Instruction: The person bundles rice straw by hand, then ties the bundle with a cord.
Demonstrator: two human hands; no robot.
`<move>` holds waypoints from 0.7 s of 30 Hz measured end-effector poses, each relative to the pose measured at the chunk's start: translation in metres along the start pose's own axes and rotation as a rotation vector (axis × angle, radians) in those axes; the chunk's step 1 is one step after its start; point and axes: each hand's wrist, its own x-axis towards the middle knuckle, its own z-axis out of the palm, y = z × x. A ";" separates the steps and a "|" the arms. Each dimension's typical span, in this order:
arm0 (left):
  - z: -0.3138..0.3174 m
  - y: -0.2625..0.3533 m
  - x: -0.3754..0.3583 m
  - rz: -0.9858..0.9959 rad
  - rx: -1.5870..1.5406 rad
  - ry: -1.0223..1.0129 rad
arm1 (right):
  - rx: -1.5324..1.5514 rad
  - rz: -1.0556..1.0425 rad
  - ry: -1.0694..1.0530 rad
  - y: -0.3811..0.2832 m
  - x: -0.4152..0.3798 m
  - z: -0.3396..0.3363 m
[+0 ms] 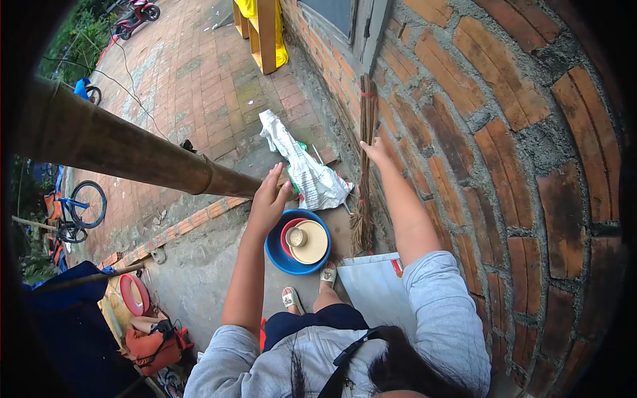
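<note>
My left hand [269, 202] is raised beside the bamboo post [192, 174], fingers stretched out and holding nothing. My right hand [377, 152] reaches forward along the brick wall, thumb and finger apart, with a fingertip right at the broom. That broom [364, 179], a bundle of brown stalks tied with a red band, stands upright against the wall. Below my hands, a blue basin [273, 260] holds a red basin [287, 229], a cream round lid or tray [316, 245] and a small cup [296, 237] of pale contents. A crumpled white sack [306, 171] lies just beyond the basin.
The brick wall [491, 166] runs close along my right. A pale flat sheet or sack [371, 285] lies beside my feet. Ahead stands a wooden shelf [265, 40] with yellow cloth. To the left are a bicycle [86, 203], a pink ring [134, 295] and an orange bag [156, 348].
</note>
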 end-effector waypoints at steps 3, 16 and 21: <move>0.026 -0.014 0.020 -0.020 -0.025 -0.023 | 0.006 -0.076 0.117 -0.017 0.043 -0.006; 0.052 -0.020 0.003 -0.152 -0.040 -0.146 | -0.064 -0.028 0.346 -0.024 0.047 0.006; 0.054 -0.022 0.002 -0.157 -0.081 -0.159 | -0.088 -0.204 0.399 0.002 0.064 0.026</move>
